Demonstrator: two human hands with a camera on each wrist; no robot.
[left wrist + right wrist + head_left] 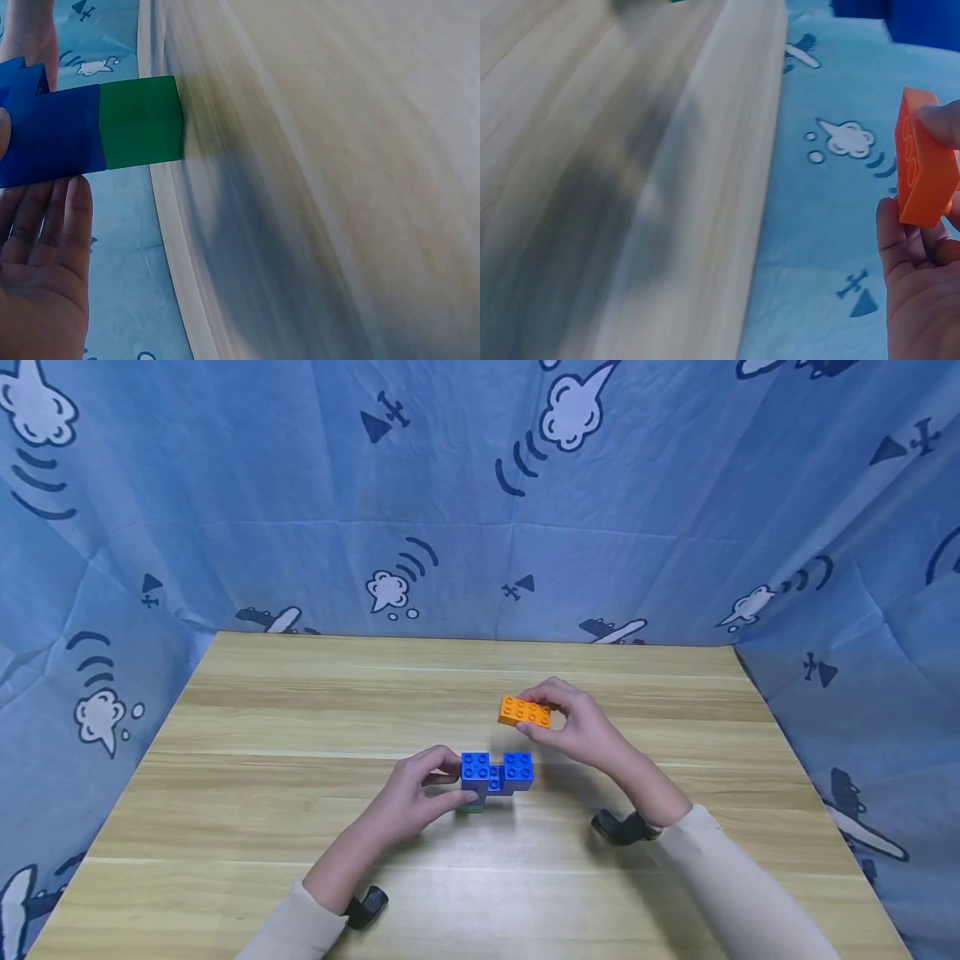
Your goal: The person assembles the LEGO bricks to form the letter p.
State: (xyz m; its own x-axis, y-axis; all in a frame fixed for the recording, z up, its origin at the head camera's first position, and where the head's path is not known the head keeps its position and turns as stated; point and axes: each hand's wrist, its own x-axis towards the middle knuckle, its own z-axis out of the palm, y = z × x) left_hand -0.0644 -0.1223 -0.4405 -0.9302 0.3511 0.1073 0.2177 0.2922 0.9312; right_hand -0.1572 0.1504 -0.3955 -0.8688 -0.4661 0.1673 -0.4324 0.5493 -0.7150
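My left hand (416, 789) grips a stack of building bricks (476, 767) between thumb and fingers. Its blue bricks form two raised studded blocks with a lower blue part between them. At the bottom of the stack sits a green brick (142, 121), just over the tabletop in the left wrist view. Beyond and to the right, my right hand (577, 722) pinches an orange brick (524, 712) by its right end, studs facing up. The orange brick is held above the table, apart from the blue bricks.
The wooden table (300, 710) stretches out on all sides of the hands. A blue patterned cloth (450, 485) hangs behind it and along both sides. Black wrist straps (624, 828) with small cameras sit on both wrists.
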